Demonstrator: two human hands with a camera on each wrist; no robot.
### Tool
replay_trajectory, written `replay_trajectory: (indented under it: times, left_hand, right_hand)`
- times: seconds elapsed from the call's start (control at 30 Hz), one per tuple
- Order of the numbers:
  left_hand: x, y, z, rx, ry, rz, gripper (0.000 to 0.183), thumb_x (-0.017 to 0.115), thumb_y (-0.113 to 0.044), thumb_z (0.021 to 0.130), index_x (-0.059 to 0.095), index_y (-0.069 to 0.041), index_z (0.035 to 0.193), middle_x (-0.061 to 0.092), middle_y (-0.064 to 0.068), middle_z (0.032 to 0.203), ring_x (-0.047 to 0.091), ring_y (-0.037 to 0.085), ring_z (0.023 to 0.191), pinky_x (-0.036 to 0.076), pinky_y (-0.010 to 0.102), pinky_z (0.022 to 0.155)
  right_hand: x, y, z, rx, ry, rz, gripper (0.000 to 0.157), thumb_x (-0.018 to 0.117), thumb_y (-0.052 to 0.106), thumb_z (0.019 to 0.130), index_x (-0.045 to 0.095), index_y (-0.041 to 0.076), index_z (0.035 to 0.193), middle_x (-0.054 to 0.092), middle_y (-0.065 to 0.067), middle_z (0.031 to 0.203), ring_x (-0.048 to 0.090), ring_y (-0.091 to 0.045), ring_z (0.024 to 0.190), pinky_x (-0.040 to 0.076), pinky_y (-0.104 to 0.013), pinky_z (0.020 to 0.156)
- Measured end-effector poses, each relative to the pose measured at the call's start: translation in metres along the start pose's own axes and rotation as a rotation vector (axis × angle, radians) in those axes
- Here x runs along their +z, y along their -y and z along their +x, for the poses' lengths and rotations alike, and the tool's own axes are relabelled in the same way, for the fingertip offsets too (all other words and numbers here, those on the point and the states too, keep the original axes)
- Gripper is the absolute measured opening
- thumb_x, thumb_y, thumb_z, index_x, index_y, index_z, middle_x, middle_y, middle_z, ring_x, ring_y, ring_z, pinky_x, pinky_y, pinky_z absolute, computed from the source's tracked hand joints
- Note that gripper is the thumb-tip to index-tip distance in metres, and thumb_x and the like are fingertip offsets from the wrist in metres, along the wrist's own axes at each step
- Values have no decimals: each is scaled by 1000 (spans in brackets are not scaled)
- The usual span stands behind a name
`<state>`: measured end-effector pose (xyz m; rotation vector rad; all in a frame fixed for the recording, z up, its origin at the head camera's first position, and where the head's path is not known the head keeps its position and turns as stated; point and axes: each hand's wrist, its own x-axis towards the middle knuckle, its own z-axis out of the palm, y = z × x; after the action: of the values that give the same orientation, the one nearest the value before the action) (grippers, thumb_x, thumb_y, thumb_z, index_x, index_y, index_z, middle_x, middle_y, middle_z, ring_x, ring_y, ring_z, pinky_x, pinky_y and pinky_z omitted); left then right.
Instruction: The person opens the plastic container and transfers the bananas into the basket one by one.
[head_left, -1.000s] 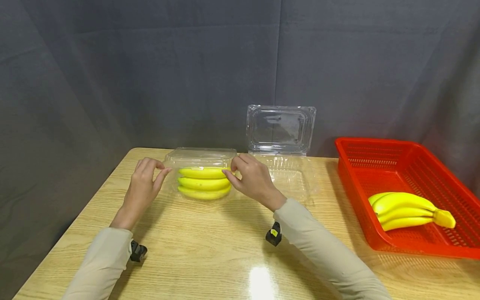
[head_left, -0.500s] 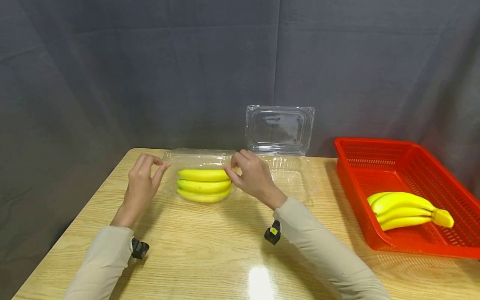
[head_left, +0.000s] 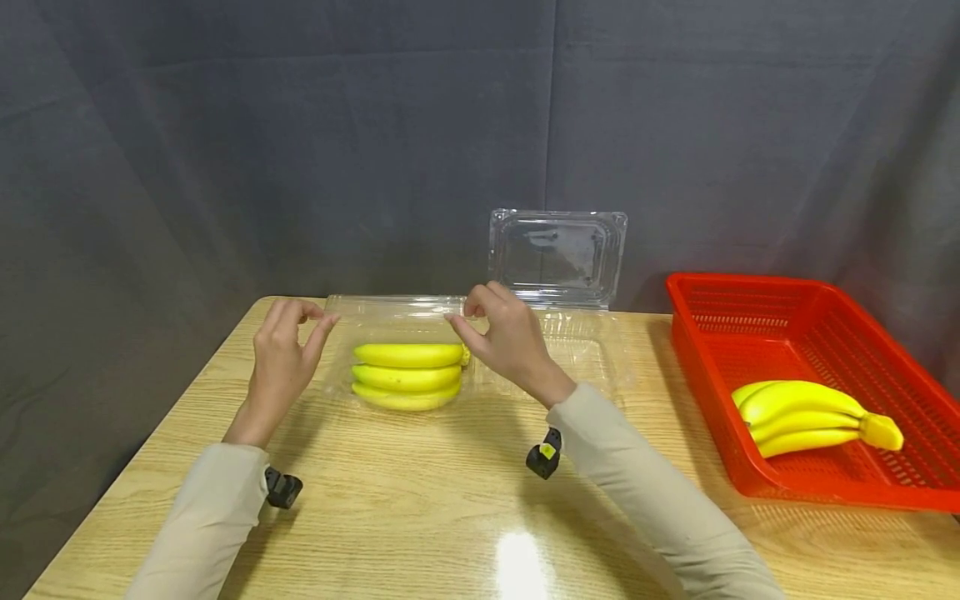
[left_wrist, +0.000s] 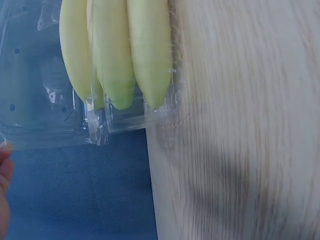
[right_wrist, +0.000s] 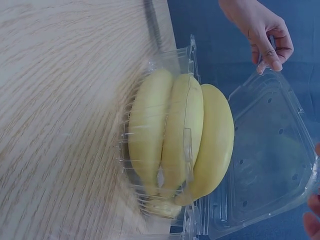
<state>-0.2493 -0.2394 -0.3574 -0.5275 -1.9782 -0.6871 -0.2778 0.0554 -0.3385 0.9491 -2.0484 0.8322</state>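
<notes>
A bunch of bananas (head_left: 407, 379) lies in the base of a clear plastic clamshell box (right_wrist: 192, 125). Raised above it at an angle is the box's hinged lid (right_wrist: 270, 145). My left hand (head_left: 283, 358) pinches one corner of this lid between thumb and fingers, best seen in the right wrist view. At the other corner my right hand (head_left: 510, 342) pinches the lid edge; only its fingertips (right_wrist: 312, 215) enter the right wrist view. Just part of the left hand shows in the left wrist view.
A second clear clamshell (head_left: 577, 354) stands to the right, its lid (head_left: 558, 258) upright against the grey curtain. At far right, a red plastic basket (head_left: 757, 358) holds another banana bunch (head_left: 810, 417). Everything rests on a wooden table (head_left: 405, 508).
Both hands have risen slightly and moved away with the lid's edge, and more of the bananas shows below it. The second box and the basket stay put.
</notes>
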Motion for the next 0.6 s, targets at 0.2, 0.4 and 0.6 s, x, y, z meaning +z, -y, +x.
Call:
replay_trajectory:
  times: [0.2,0.4,0.6]
  left_hand:
    - [3,0,2,-28,-43,-36,22,80,2,77,59,5,86,58,17,87,59,33,82,51,48,71]
    - [5,-2,3,-59,-65,-61,20,79,0,78,62,5,89,61,18,89,60,34,85,51,47,74]
    - [6,-2,3,-118,-54,-78,18,75,-1,84,65,6,96,63,18,93,61,33,89,51,49,78]
  right_hand:
    - [0,-1,0,38,-15,31,20,75,17,85,60,4,82,60,-6,79,58,-22,72,49,-29,62]
    - [-1,-3,1,56,-30,32,17,74,16,85,64,2,86,63,-8,84,60,-24,72,50,-29,62]
    - [0,-7,0,93,-26,69,13,69,14,90,67,2,92,67,-10,88,64,-25,76,54,-34,61]
